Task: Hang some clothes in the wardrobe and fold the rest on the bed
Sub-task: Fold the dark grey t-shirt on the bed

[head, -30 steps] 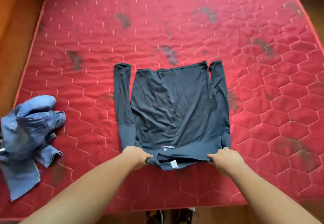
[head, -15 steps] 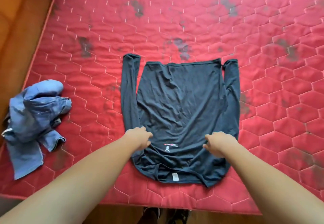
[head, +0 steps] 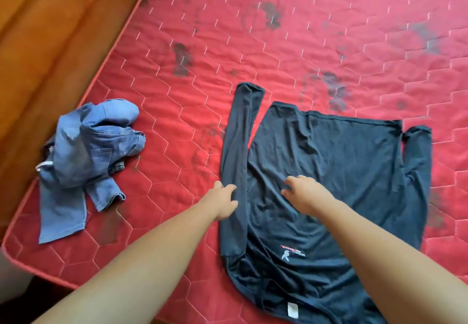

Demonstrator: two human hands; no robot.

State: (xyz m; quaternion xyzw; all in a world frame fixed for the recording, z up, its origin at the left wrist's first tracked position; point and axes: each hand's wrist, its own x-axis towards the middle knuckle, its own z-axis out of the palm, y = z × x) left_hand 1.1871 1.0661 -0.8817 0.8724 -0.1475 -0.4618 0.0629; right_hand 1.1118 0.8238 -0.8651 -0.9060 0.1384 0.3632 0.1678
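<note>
Both hands have left the shirt's [head: 342, 166] near edge. The left hand [head: 222, 202] now meets its sleeve [head: 236, 146], fingers [head: 231, 189] over the edge, grip unclear. The right hand [head: 306, 193] lies on the body, fingers spread, holding nothing. Shirt flat on the bed [head: 253, 32]: sleeve fold probably next.

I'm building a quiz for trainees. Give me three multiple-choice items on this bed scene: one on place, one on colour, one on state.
1. Where are the jeans relative to the shirt? A on it; B to its left; C under it.
2. What colour is the mattress? A green; B red; C white.
3. How does the shirt lie? A spread flat; B balled up; C on a hanger.
Answers: B, they lie crumpled apart, leftward; B, red quilting; A, sleeves alongside, right hand resting on its body.
</note>
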